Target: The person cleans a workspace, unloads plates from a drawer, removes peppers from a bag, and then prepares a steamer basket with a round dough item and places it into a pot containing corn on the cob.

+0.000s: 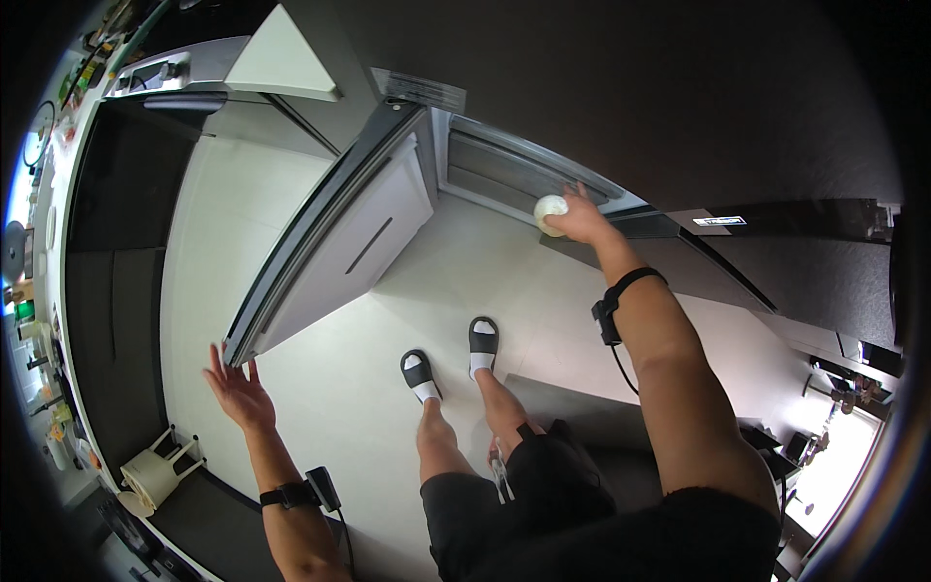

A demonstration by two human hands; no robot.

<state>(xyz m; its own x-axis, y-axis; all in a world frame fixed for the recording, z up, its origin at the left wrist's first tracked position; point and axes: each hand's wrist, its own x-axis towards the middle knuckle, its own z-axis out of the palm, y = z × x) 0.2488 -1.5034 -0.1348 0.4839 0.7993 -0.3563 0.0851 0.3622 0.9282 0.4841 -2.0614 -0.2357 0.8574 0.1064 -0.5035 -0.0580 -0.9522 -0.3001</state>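
Note:
My left hand (pixel 241 391) is at the outer edge of an open refrigerator or freezer door (pixel 349 247), its fingers spread around the corner. A round whitish object (pixel 550 214) is in my right hand (pixel 578 216), beside the open compartment. What this object is, I cannot tell. Inside the compartment shows a translucent drawer front (pixel 502 171), behind and left of my right hand. The door stands swung out to the left, with its pale inner panel facing me.
Dark cabinets (pixel 120 182) under a long white counter (pixel 80 145) run along the left. A small cream stool (pixel 156 476) stands at lower left. My feet in black slides (pixel 483 342) are on the pale floor. The dark appliance front (pixel 618 87) rises beyond the compartment.

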